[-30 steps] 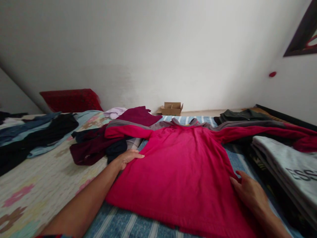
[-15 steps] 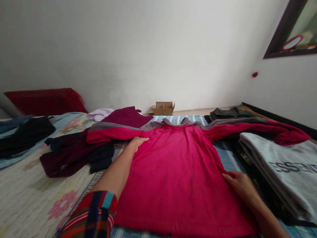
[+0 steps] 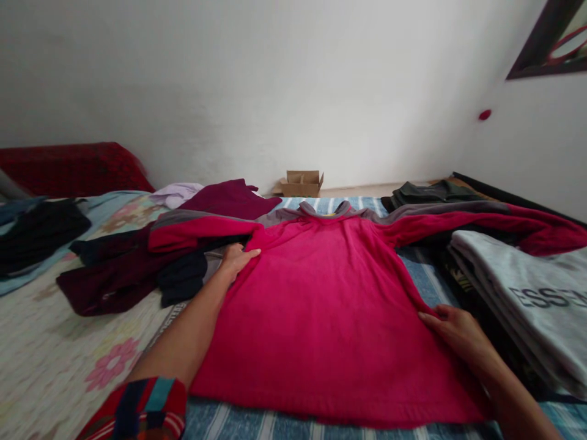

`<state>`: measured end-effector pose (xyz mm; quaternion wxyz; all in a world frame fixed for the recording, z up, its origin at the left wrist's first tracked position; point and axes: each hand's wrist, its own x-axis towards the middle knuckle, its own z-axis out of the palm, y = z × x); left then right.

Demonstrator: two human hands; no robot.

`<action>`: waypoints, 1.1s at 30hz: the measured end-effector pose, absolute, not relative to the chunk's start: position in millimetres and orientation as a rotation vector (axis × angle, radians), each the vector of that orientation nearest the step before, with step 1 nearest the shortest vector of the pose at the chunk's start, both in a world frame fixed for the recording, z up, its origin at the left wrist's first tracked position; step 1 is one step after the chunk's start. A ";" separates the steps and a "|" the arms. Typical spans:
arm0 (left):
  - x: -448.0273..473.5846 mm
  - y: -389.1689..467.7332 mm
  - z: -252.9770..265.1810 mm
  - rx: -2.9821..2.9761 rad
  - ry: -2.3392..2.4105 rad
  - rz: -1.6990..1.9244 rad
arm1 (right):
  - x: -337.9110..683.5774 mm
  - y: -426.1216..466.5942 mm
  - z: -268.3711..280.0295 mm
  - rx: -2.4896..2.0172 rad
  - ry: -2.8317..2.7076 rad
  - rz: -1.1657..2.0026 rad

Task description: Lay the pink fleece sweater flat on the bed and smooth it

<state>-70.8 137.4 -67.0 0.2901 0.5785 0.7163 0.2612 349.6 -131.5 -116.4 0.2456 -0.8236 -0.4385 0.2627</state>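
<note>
A bright pink long-sleeved shirt [image 3: 321, 311] with grey shoulders and collar lies spread out in front of me, its sleeves stretched to both sides. My left hand [image 3: 238, 259] pinches its left edge just below the armpit, thumb on top of the cloth. On the opposite edge, lower down, my right hand [image 3: 452, 330] grips the side seam between thumb and fingers. The fingers under the fabric are partly hidden. The left sleeve rests over dark maroon clothing [image 3: 110, 284]; the right one reaches across a folded grey garment [image 3: 541, 293] with black letters.
Below the shirt is a blue striped bedsheet [image 3: 243, 421], with a floral quilt [image 3: 50, 348] at left. Dark clothes [image 3: 39, 235] lie at far left, a maroon garment [image 3: 229, 198] behind. A small cardboard box [image 3: 301, 184] stands by the wall. Dark folded clothes [image 3: 431, 192] sit back right.
My left hand has shifted left and slightly down along the shirt's side, pulling the edge outward. The lower hem sits a little higher in view. My right hand stays on its edge.
</note>
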 end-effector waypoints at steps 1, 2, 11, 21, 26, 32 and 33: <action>-75.5 127.7 -62.9 1.457 1.810 0.653 | 348.9 -134.4 -113.4 -2.238 -1.188 0.766; -80.9 116.9 -58.4 1.373 1.711 0.603 | 347.7 -137.9 -110.1 -2.223 -1.179 0.832; -122.7 16.8 -28.9 1.070 1.292 0.225 | 332.9 -179.5 -91.7 -1.821 -0.992 1.417; -141.6 -10.5 -27.4 1.135 1.370 0.332 | 341.0 -186.8 -106.8 -2.011 -1.157 1.205; -144.8 -14.1 -23.6 1.108 1.388 0.286 | 341.9 -191.0 -111.8 -2.008 -1.161 1.165; -158.2 -9.8 -35.0 1.114 1.413 0.252 | 340.8 -191.0 -107.6 -2.017 -1.193 1.150; -158.6 -6.6 -36.3 1.160 1.465 0.215 | 341.2 -190.3 -107.2 -2.044 -1.221 1.114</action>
